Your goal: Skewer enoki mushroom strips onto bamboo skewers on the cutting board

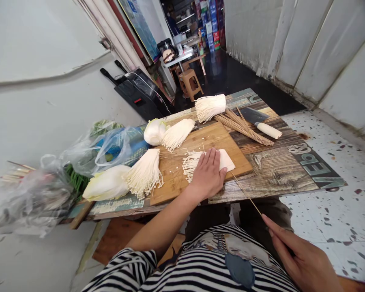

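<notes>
My left hand [209, 172] lies flat with outstretched fingers on a bunch of enoki mushrooms [226, 161], pressing it to the wooden cutting board [173, 190]. Between the fingertips of my right hand [298, 247] is a thin bamboo skewer [247, 196]. Its far end meets the cut base of the bunch; whether it has gone in, I cannot tell. Other enoki bunches lie left of the board [145, 172], at its far edge [179, 133] and at the back of the table [211, 107]. Chinese cabbages sit at the left [108, 183] and behind the board [155, 132].
A cleaver [269, 129] with a pale handle lies right of a pile of bamboo skewers [246, 127] on the wood-patterned table [273, 168]. Plastic bags [121, 142] with vegetables crowd the left end. A black appliance [142, 95] and a brown stool [190, 83] stand beyond.
</notes>
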{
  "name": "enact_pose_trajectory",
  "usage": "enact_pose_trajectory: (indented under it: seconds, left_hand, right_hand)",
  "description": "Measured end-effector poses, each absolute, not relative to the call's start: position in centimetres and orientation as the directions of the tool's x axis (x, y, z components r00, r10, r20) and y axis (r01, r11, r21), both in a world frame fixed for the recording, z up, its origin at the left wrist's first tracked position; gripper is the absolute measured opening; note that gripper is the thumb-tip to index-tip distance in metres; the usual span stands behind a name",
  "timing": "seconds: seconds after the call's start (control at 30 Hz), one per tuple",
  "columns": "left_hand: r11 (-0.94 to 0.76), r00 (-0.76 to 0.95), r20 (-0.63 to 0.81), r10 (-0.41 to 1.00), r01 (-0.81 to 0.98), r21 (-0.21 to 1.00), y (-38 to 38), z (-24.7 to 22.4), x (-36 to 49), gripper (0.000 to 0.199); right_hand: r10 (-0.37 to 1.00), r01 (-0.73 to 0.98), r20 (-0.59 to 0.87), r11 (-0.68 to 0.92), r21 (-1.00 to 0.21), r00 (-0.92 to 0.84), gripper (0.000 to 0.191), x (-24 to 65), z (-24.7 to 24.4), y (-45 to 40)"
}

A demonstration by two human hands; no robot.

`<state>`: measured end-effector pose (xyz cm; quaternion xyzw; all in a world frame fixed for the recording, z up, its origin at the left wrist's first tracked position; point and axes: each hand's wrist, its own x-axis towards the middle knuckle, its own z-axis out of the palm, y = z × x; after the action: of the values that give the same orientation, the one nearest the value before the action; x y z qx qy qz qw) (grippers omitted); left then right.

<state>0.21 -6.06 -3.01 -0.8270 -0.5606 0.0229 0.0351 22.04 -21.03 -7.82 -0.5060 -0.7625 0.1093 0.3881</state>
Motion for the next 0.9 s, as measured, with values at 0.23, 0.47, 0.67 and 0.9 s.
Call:
enact_pose_trajectory:
  seconds: [0.23, 0.47, 0.67, 0.9]
  left_hand:
    - [-0.370, 0.372, 0.010, 0.928, 0.925, -0.093, -6.0, -3.2, 0.2, 0.061]
    - [-0.369, 0.373, 0.028, 0.928, 0.925, -0.088, -6.0, -3.3, 0.2, 0.060]
    - [-0.370, 0.374, 0.029, 0.927, 0.925, -0.089, -6.0, -2.9, 0.3, 0.060]
    - [-0.448, 0.469, 0.179, 0.865, 0.882, -0.146, -8.5, -2.4, 0.6, 0.058]
  right_hand:
    - [0.850, 0.707, 0.484, 0.473, -0.526, -0.208, 0.036, 21.9, -7.8, -20.9]
    - [0.901, 0.731, 0.401, 0.386, -0.563, -0.166, 0.036, 21.5, -10.2, -21.6]
    - [0.910, 0.732, 0.381, 0.369, -0.572, -0.162, 0.039, 21.0, -11.3, -21.8]
    - [0.895, 0.741, 0.410, 0.393, -0.544, -0.173, 0.044, 21.2, -10.9, -21.9]
